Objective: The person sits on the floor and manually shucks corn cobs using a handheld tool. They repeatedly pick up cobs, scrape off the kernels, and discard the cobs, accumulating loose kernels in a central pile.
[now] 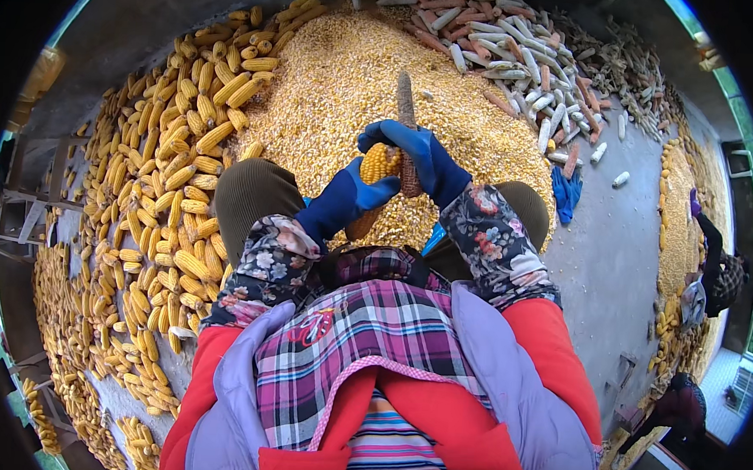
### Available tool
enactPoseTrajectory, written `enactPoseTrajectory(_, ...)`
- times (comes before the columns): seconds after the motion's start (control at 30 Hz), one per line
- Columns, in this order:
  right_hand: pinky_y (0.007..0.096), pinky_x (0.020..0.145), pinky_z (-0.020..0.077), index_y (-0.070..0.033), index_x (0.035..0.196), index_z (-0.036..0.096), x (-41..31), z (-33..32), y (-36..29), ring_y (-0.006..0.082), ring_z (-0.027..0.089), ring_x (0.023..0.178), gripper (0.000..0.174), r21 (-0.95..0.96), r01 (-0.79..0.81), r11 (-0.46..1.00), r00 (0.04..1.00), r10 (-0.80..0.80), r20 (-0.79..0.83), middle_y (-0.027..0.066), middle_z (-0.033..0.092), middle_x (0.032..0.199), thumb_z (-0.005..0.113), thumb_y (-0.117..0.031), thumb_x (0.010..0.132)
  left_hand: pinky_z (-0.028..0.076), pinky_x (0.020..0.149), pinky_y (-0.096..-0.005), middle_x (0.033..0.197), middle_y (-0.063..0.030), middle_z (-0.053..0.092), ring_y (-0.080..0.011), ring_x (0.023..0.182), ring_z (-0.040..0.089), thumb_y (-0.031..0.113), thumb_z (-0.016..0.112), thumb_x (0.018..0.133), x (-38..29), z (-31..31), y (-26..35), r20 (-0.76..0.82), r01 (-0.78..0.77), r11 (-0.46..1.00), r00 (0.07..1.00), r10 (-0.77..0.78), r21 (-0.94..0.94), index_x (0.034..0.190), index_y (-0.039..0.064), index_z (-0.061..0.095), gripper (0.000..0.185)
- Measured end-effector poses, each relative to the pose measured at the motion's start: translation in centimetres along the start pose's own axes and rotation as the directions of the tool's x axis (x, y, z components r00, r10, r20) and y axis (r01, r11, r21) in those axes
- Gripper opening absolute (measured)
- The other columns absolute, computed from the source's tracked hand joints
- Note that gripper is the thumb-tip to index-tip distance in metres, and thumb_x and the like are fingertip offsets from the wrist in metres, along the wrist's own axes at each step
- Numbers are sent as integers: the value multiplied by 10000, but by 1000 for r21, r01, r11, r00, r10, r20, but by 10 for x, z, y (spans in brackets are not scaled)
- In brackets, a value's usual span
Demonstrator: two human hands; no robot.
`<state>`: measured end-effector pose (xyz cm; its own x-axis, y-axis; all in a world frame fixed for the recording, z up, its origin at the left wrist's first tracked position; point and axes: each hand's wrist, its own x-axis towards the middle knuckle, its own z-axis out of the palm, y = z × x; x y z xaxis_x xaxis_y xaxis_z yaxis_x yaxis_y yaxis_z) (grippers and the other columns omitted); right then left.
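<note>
In a blue glove, my left hand [346, 198] grips a partly shelled ear of yellow corn [380, 164], its lower end pointing down toward my lap. My right hand [419, 151], also gloved in blue, is closed around a dark, rough, elongated piece [405, 99], seemingly a corncob, which stands out beyond the fingers and shows again below them. The ear and this piece touch between the two hands. Loose corn kernels [353, 61] lie in a large heap in front of me and between my knees.
Unshelled ears [181, 177] are piled on the left. Bare cobs [527, 48] lie at the upper right, with dry husks [634, 70] beyond. A spare blue glove [566, 194] rests on the concrete floor [606, 247]. Two people [722, 278] are at the far right, near more corn.
</note>
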<state>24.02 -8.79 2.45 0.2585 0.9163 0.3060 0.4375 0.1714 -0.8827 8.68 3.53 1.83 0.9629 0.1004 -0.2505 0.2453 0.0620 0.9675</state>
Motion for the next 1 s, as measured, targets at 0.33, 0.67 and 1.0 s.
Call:
enactPoseTrajectory(0.33, 376, 1035, 515, 51, 1285, 623, 10, 15, -15, 258, 669, 1154, 424, 662, -421, 620, 809, 586, -34, 160, 694, 1228, 468, -278, 1067, 556, 745, -374, 971, -134, 702, -265, 865, 711, 382, 759, 895, -6, -12, 3, -5, -33, 972, 999, 35, 232, 1264, 42, 559, 540)
enactPoseTrajectory(0.67, 294, 876, 545, 7, 1280, 665, -12, 29, -65, 129, 666, 952, 370, 454, -370, 811, 876, 467, -120, 72, 713, 1078, 650, -219, 987, 547, 714, -324, 929, -83, 667, -200, 788, 678, 461, 699, 946, -27, -19, 29, 189, 122, 973, 978, -84, -196, 1159, 36, 600, 486)
enactPoseTrajectory(1.0, 346, 983, 547, 40, 1313, 607, -11, 1, -28, 224, 699, 1082, 420, 235, -204, 950, 963, 238, -127, 140, 702, 1218, 610, -257, 1018, 552, 724, -324, 947, -71, 655, -196, 800, 673, 427, 714, 927, -30, -13, 33, 184, 127, 983, 978, -101, -136, 1256, 43, 564, 527)
